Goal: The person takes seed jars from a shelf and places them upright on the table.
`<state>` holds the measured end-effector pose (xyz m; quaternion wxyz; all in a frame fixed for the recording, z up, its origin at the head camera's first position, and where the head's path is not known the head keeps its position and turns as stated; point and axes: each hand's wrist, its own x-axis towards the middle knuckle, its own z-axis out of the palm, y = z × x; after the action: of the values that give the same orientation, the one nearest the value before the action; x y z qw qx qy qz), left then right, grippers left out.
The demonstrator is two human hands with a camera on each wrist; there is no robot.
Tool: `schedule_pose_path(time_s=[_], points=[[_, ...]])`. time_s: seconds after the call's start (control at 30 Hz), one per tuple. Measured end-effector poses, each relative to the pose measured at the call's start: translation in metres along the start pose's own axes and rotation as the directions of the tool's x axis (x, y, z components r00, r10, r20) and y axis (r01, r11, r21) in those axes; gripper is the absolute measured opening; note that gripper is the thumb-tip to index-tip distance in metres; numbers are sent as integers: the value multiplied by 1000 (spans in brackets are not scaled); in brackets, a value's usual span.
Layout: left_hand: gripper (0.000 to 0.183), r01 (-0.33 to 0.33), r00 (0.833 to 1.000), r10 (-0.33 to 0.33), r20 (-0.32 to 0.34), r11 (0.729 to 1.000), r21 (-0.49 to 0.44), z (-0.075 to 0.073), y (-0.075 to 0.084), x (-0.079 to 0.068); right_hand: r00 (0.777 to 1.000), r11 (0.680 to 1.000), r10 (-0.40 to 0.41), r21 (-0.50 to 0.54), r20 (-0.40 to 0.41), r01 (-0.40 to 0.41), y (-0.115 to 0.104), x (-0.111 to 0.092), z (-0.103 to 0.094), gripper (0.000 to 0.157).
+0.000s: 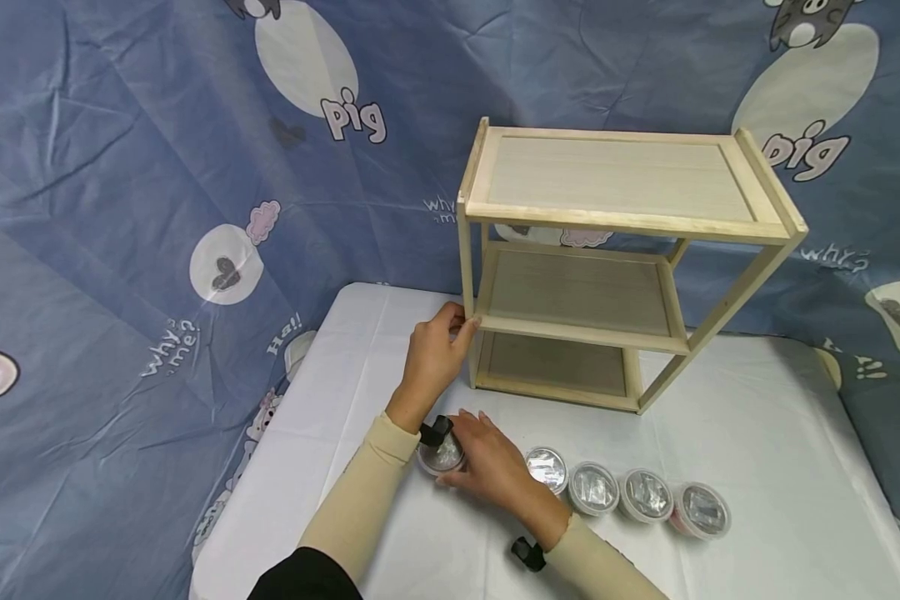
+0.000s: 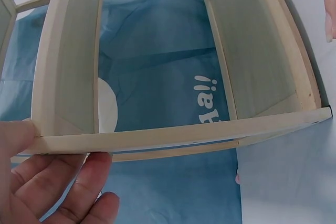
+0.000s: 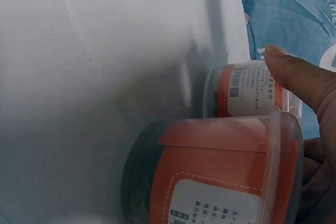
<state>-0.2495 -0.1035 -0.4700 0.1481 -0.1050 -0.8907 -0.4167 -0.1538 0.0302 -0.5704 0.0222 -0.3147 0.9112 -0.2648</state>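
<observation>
A pale wooden three-tier shelf (image 1: 577,333) stands on the table. My left hand (image 1: 432,354) pinches its left front upright at the middle board, thumb on one side and fingers on the other, as the left wrist view shows. Below it, my right hand (image 1: 491,462) is around a round clear plastic tub (image 1: 441,458) at the left end of a row. The right wrist view shows the thumb at the lid end of this orange-labelled tub (image 3: 249,90); a nearer tub (image 3: 215,171) hides most of the other fingers.
Several more lidded tubs (image 1: 594,489) stand right of my right hand, in front of the shelf. A white cloth (image 1: 780,433) covers the table. Blue printed fabric (image 1: 157,167) hangs behind and beside it.
</observation>
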Motion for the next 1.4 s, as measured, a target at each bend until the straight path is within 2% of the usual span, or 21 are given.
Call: schedule_pose_path(time_s=[0.2,0.47,0.87,1.13,1.4], points=[[23,0,1000,0,-3,1000,3,0,1,1,999,997,-25,-65,37,27,-1,-2,0,80],[24,1,1000,-1,-3,1000,4,0,1,0,998,995,-36,-91,57,41,0,-3,2,82],[24,-7,1000,7,-12,1000,-6,1,-1,-1,997,993,-54,-105,57,59,1,-4,5,85],[25,-4,1000,4,-2,1000,2,0,0,-1,996,990,-72,-115,43,76,2,-5,8,78],[24,3,1000,-3,-2,1000,11,1,1,-1,992,994,-49,-91,114,59,2,-6,4,81]])
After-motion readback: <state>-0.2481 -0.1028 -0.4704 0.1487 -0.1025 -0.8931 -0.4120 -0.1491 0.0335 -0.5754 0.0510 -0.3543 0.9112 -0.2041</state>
